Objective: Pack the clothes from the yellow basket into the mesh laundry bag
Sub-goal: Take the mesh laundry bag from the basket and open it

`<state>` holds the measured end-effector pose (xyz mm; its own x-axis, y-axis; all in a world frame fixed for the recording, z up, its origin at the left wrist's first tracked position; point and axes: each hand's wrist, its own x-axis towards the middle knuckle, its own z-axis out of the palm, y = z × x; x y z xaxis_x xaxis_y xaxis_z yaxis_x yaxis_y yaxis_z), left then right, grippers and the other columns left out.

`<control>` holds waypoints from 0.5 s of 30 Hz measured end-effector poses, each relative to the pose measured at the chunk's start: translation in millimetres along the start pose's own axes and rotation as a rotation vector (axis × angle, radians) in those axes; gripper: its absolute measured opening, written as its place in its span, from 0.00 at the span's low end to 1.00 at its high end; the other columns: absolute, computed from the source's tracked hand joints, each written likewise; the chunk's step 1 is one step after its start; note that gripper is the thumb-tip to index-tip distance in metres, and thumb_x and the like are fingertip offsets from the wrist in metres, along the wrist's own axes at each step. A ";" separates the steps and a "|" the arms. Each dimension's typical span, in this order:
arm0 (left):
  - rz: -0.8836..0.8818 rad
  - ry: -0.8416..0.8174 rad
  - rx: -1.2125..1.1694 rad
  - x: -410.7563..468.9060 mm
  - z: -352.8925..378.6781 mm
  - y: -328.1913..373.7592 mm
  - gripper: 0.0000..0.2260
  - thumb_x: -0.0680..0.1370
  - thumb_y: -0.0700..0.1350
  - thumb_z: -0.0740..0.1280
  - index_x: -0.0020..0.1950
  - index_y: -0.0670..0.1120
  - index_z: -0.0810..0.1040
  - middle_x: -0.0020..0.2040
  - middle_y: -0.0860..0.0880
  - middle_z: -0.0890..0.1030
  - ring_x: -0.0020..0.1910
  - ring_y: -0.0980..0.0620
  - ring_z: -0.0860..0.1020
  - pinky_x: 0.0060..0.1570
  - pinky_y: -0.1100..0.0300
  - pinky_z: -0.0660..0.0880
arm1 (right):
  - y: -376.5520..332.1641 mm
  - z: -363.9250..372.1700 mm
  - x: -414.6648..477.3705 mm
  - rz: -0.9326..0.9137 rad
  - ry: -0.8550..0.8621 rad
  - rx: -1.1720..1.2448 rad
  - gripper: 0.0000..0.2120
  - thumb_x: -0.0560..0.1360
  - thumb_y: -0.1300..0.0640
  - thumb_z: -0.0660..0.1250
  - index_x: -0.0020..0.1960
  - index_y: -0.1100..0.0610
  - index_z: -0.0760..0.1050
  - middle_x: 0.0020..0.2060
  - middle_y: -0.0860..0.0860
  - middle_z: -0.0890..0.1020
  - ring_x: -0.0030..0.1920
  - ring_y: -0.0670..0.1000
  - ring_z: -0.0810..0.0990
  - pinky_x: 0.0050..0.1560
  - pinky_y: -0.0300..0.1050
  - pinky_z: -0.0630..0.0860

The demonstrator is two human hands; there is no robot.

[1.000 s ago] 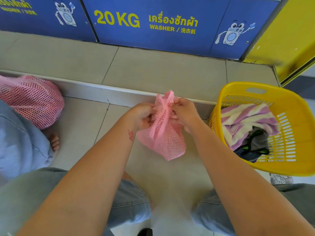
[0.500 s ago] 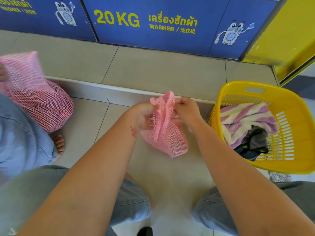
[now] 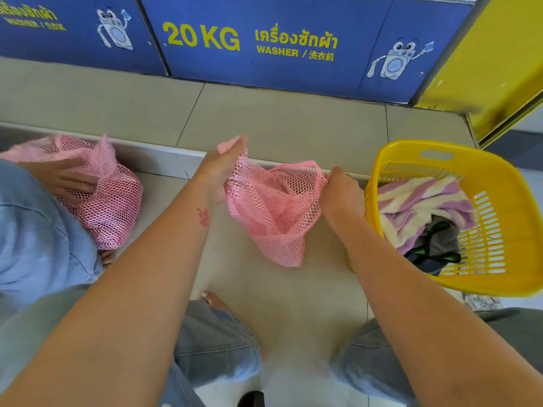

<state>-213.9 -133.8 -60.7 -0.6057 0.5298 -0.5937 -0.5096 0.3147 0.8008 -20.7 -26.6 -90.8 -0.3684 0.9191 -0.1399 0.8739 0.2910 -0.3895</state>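
Observation:
A pink mesh laundry bag [image 3: 274, 210] hangs in front of me above the tiled floor, its mouth pulled wide. My left hand [image 3: 219, 174] grips the left side of the bag's rim. My right hand [image 3: 342, 190] pinches the right side of the rim. Beside my right hand stands the yellow basket [image 3: 499, 201]. It holds a purple and cream striped cloth [image 3: 417, 207] and darker clothes [image 3: 437, 243] under it.
At the left another person in blue clothes [image 3: 35, 230] holds a second, filled pink mesh bag [image 3: 108, 198]. A raised tiled step [image 3: 264, 124] runs in front of the blue washer panels [image 3: 264, 42]. A yellow panel [image 3: 493, 63] stands at the right.
My hands have moved apart and pulled the bunched bag open. The person at the left has lowered the other mesh bag.

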 end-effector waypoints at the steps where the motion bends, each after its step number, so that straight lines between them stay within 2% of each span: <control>1: 0.035 -0.017 0.041 -0.6 -0.9 0.3 0.07 0.77 0.48 0.74 0.51 0.46 0.80 0.39 0.45 0.83 0.29 0.50 0.84 0.31 0.57 0.81 | 1.0 0.1 -0.5 -0.002 -0.002 -0.037 0.11 0.78 0.65 0.57 0.58 0.61 0.72 0.55 0.61 0.80 0.55 0.64 0.80 0.44 0.49 0.70; 3: 0.083 -0.031 0.066 -3.7 -0.4 1.0 0.04 0.77 0.41 0.74 0.50 0.45 0.81 0.38 0.45 0.84 0.30 0.50 0.84 0.32 0.57 0.81 | 3.1 -0.1 -1.0 -0.002 -0.016 -0.097 0.12 0.78 0.66 0.57 0.60 0.62 0.72 0.57 0.61 0.80 0.56 0.64 0.80 0.48 0.51 0.74; 9: 0.196 -0.071 -0.023 -13.5 12.6 10.5 0.04 0.78 0.44 0.73 0.52 0.47 0.83 0.41 0.47 0.88 0.39 0.49 0.87 0.39 0.54 0.83 | 8.1 -1.1 -2.5 0.019 -0.042 -0.147 0.15 0.77 0.68 0.58 0.62 0.63 0.71 0.60 0.61 0.78 0.58 0.64 0.80 0.53 0.53 0.77; 12: 0.208 -0.090 0.057 -17.0 21.4 10.6 0.14 0.76 0.55 0.74 0.57 0.49 0.83 0.49 0.48 0.88 0.49 0.47 0.87 0.50 0.49 0.83 | 7.6 -5.3 -3.7 0.008 -0.051 -0.104 0.16 0.77 0.66 0.59 0.65 0.63 0.68 0.63 0.62 0.74 0.60 0.65 0.78 0.55 0.55 0.75; 15: 0.153 -0.110 0.179 -25.7 32.0 9.8 0.34 0.69 0.73 0.65 0.69 0.54 0.77 0.65 0.48 0.82 0.64 0.43 0.80 0.65 0.39 0.75 | 3.4 -13.6 -6.5 -0.058 0.024 -0.015 0.15 0.78 0.63 0.59 0.65 0.63 0.68 0.63 0.62 0.72 0.58 0.66 0.78 0.52 0.54 0.74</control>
<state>-183.8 -119.1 -35.1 -0.5920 0.6617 -0.4602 -0.2950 0.3535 0.8877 -10.9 -28.0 -78.8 -0.4109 0.9066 -0.0961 0.8560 0.3474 -0.3829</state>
